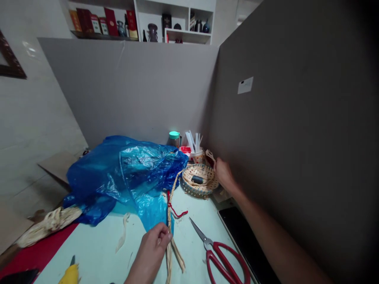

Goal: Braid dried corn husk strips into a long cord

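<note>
My left hand [154, 246] is at the front middle of the table, fingers curled in a pinch at a braided straw cord [169, 215]. The braid runs back toward the basket, and its loose straw ends [178, 256] hang past the hand. A red string [177, 213] is tied around the cord. My right hand [222, 172] reaches to the back right, beside the round woven basket [189, 189]. Its fingers are closed at a beige and dark red bundle [210, 156], partly hidden. Inside the basket lies a dark spool of thread [197, 180].
Red-handled scissors [209, 242] lie open at the front right, beside a black tray-like object [245, 244]. A large blue plastic bag [118, 173] covers the back left. A straw bundle [53, 223], a yellow tool handle [70, 275], a cup of white sticks [197, 157] and partition walls surround the table.
</note>
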